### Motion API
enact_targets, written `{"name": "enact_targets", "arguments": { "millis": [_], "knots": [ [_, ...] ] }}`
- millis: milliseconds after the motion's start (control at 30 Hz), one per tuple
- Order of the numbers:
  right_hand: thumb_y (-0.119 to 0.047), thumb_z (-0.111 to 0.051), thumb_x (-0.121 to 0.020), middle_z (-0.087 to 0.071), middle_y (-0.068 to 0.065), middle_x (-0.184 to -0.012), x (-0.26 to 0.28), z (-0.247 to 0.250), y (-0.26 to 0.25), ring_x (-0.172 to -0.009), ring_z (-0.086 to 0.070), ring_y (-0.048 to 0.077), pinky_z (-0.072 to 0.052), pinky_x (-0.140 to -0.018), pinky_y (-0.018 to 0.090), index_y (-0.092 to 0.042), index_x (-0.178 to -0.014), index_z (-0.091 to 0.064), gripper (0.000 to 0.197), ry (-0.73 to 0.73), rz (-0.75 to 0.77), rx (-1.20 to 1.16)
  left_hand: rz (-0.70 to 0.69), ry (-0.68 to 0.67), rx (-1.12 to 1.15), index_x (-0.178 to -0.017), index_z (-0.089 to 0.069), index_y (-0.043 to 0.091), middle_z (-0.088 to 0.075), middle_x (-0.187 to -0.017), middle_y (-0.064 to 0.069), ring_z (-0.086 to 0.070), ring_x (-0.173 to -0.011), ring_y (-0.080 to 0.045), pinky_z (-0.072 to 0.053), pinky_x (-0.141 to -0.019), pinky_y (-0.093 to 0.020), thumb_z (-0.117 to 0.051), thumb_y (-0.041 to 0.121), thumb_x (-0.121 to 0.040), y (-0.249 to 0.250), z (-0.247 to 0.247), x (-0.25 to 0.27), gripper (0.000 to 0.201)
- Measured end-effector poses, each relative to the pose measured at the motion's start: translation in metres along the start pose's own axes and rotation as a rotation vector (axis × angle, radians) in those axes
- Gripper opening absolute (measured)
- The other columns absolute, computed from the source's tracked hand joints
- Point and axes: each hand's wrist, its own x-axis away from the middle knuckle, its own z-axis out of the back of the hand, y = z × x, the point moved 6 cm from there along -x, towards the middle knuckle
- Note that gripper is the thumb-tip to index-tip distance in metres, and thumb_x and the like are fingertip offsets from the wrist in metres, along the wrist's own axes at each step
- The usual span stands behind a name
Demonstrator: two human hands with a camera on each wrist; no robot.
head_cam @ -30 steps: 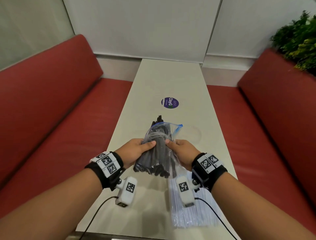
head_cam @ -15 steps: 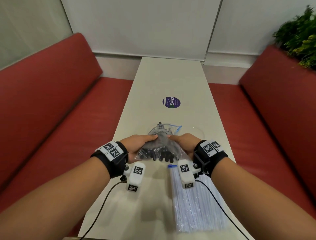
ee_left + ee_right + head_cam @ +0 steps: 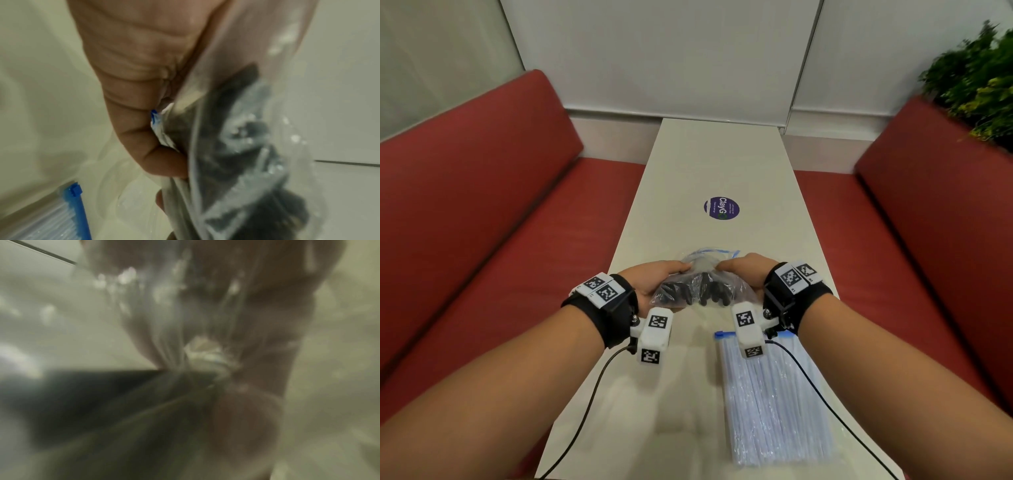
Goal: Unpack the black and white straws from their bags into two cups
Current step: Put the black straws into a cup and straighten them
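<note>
A clear zip bag of black straws (image 3: 697,291) is held between both hands above the table's middle, tipped so its mouth points away from me. My left hand (image 3: 659,279) grips its left side, thumb and fingers curled into the plastic (image 3: 236,146). My right hand (image 3: 744,274) pinches the right side, the crumpled plastic (image 3: 180,345) bunched at its fingers. A second zip bag with white straws (image 3: 770,404) and a blue seal lies flat on the table near me, under my right forearm. A clear cup seems to stand behind the held bag; it is mostly hidden.
The long pale table (image 3: 722,161) carries a round purple sticker (image 3: 721,209) further out. Red benches (image 3: 482,219) run along both sides. A green plant (image 3: 976,78) sits at the far right. Cables hang from both wrist cameras.
Both hands have tipped the bag of black straws forward and lowered it; the straw ends that stuck up out of the mouth are now hidden behind the hands.
</note>
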Motion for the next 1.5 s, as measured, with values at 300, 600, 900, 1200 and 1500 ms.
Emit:
{"name": "enact_targets", "arguments": {
  "millis": [300, 600, 900, 1200, 1500],
  "knots": [
    [-0.048, -0.071, -0.085, -0.054, 0.013, -0.137, 0.018, 0.023, -0.021, -0.092, -0.072, 0.038, -0.063, -0.070, 0.045, -0.013, -0.135, -0.053, 0.065, -0.072, 0.044, -0.292, -0.123, 0.059, 0.179, -0.117, -0.060, 0.005, -0.067, -0.113, -0.019, -0.068, -0.084, -0.025, -0.062, -0.062, -0.032, -0.063, 0.020, -0.093, 0.033, 0.026, 0.019, 0.028],
    [-0.038, -0.087, -0.069, -0.068, 0.014, -0.121, 0.042, 0.037, -0.061, -0.100, -0.073, 0.027, -0.060, -0.090, 0.043, -0.010, -0.124, -0.063, 0.066, 0.069, 0.413, 0.010, -0.479, 0.147, -0.271, -0.122, -0.064, 0.010, -0.070, -0.115, -0.010, -0.070, -0.102, -0.021, -0.054, -0.099, -0.034, -0.078, 0.008, -0.082, 0.079, 0.017, 0.049, 0.042],
    [-0.023, -0.072, -0.089, -0.074, 0.010, -0.097, 0.059, 0.059, -0.102, -0.084, -0.076, 0.028, -0.063, -0.079, 0.046, -0.019, -0.088, -0.067, 0.007, 0.321, 0.599, 0.183, -0.575, 0.300, -0.427, -0.114, -0.069, -0.002, -0.073, -0.109, -0.014, -0.076, -0.094, -0.024, -0.058, -0.094, -0.037, -0.070, 0.004, -0.090, 0.134, 0.003, 0.062, 0.026],
    [-0.024, -0.068, -0.092, -0.075, -0.004, -0.084, 0.073, 0.075, -0.120, -0.073, -0.077, 0.018, -0.064, -0.079, 0.042, -0.032, -0.075, -0.067, 0.019, 0.415, 0.638, 0.221, -0.639, 0.365, -0.381, -0.088, -0.069, 0.008, -0.072, -0.100, -0.009, -0.075, -0.090, -0.024, -0.062, -0.084, -0.028, -0.066, 0.006, -0.093, 0.155, -0.003, 0.081, 0.007],
    [-0.018, -0.065, -0.091, -0.076, -0.006, -0.080, 0.109, 0.093, -0.153, -0.075, -0.076, 0.015, -0.061, -0.083, 0.046, -0.033, -0.070, -0.067, 0.025, 0.530, 0.867, 0.077, -0.841, 0.425, -0.327, -0.094, -0.072, 0.002, -0.074, -0.109, -0.019, -0.076, -0.078, -0.018, -0.061, -0.088, -0.033, -0.069, 0.012, -0.091, 0.186, -0.007, 0.123, 0.011]
  ]
}}
